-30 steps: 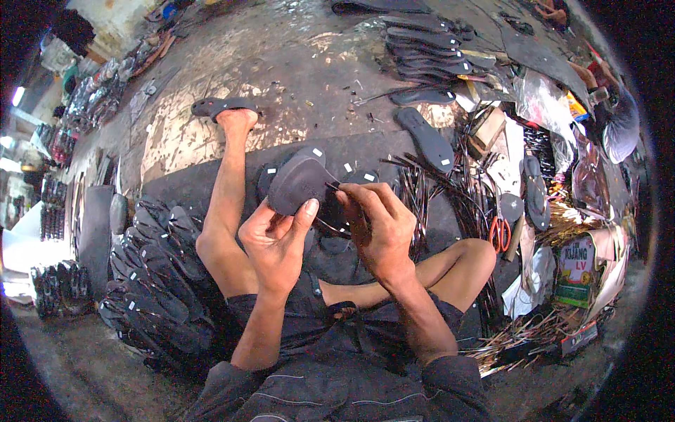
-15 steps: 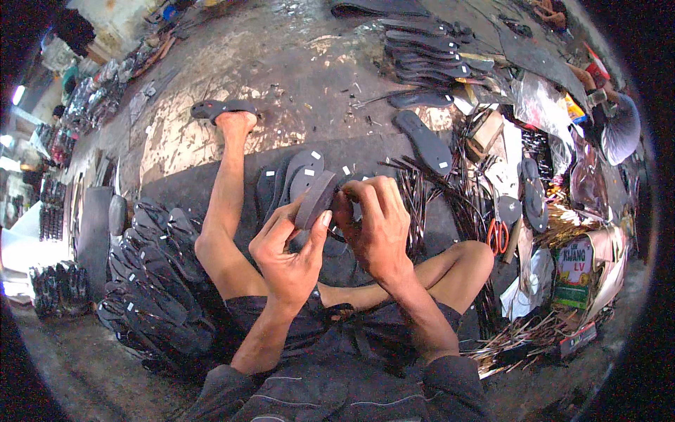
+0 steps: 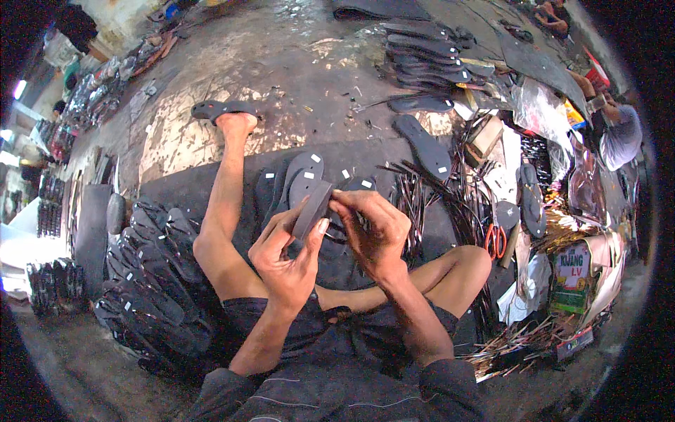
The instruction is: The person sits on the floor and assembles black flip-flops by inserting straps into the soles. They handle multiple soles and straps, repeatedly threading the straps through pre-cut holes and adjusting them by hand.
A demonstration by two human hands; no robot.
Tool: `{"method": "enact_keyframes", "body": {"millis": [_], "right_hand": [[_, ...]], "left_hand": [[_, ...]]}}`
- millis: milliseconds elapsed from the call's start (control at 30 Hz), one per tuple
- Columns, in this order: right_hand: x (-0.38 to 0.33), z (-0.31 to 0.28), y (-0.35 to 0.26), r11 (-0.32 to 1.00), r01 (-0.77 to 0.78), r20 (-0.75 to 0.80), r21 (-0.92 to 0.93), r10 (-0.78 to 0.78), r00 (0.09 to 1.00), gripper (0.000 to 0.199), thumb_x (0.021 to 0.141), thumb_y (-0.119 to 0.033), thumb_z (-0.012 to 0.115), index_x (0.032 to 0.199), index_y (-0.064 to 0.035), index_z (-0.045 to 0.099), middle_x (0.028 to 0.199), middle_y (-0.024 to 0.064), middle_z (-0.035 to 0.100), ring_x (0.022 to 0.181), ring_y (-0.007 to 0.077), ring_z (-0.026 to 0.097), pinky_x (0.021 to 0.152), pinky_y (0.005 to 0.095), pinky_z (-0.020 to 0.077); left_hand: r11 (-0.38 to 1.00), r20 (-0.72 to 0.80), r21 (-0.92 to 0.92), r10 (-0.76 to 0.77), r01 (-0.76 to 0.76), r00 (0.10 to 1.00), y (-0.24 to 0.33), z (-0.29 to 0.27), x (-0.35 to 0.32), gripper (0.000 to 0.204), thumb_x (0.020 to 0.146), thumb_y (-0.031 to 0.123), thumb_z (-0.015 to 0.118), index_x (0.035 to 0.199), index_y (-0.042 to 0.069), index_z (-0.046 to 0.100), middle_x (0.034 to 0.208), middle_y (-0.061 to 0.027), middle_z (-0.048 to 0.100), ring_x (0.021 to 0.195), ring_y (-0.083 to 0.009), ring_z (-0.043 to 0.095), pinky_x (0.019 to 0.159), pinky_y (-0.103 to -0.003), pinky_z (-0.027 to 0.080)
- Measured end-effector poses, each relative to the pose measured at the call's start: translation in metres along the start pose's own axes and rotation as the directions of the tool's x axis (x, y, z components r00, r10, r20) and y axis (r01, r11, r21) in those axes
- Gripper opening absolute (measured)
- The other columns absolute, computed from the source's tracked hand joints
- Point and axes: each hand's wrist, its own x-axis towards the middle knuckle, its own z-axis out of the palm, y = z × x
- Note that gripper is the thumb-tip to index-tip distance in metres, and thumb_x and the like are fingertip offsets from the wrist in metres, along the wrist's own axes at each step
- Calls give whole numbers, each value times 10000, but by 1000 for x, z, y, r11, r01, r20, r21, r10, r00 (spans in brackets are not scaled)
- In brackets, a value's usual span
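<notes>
As left hand point(image 3: 285, 257) pinches thick, matte sole point(image 3: 311, 211), right hand point(image 3: 374, 232) at edge

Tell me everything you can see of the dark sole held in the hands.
The sole is dark grey and matte, apparently foam or rubber. Tilted nearly edge-on, it shows mainly its thick side; its broad faces are largely out of sight. Raised off the floor, it is gripped between thumb and fingers of the left hand; the right hand seems to touch its right edge.

In front of me, a left hand point(image 3: 285, 261) holds a dark sole point(image 3: 311, 211) edge-on, the right hand point(image 3: 376, 231) at its rim.
</notes>
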Motion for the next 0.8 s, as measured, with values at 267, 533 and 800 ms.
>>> {"method": "enact_keyframes", "body": {"millis": [267,533,800], "right_hand": [[-19,0,0,989,-123,68,-86,129,989,483,991,18,716,1413,-73,499,1183,181,802,1017,360,811,822,446,656],[-5,-2,9,996,-87,230,-7,86,969,664,995,16,724,1527,-13,326,1420,249,702,1257,411,724,1035,472,583],[-26,20,13,906,-423,72,11,422,904,687,1005,-179,784,1588,4,469,1416,254,624,1262,372,653,1110,448,499]], "left_hand": [[983,17,61,170,-171,985,-1,3,-3,513,781,-129,777,1276,0,799,1254,-188,796,1151,-326,787,1016,-388,611],[964,11,126,236,-235,972,-11,-6,2,399,843,-73,818,1237,-12,811,1256,-185,799,1156,-285,791,1007,-384,621],[585,-192,-756,-627,294,755,-28,-9,-24,497,1003,-3,727,1465,55,555,1472,-118,617,1150,-227,728,1023,-475,652]]}}
